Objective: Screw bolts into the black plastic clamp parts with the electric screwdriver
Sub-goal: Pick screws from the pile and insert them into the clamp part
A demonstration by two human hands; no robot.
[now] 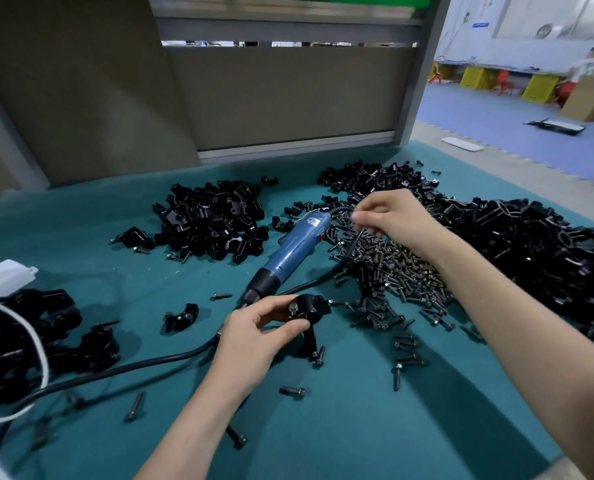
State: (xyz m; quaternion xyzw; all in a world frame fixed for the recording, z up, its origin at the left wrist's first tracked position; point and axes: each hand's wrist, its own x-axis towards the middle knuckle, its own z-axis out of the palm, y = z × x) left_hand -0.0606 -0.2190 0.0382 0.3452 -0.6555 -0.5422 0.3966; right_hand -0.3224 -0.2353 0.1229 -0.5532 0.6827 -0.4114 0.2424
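My left hand (257, 336) grips a black plastic clamp part (311, 308) just above the table, a bolt head showing on its near face. My right hand (390, 216) hovers over the pile of dark bolts (392, 268), its fingertips pinched on one bolt (356, 237) that hangs down. The blue electric screwdriver (290, 252) lies on the green table between both hands, its tip pointing toward my left hand, with nobody holding it.
Heaps of black clamp parts lie at the back centre (212, 220) and along the right (531, 244). Finished clamps (32, 341) sit at the left near a white bag. A black cable (122, 370) crosses the green mat (323, 427). Loose bolts are scattered in front. A grey partition stands behind.
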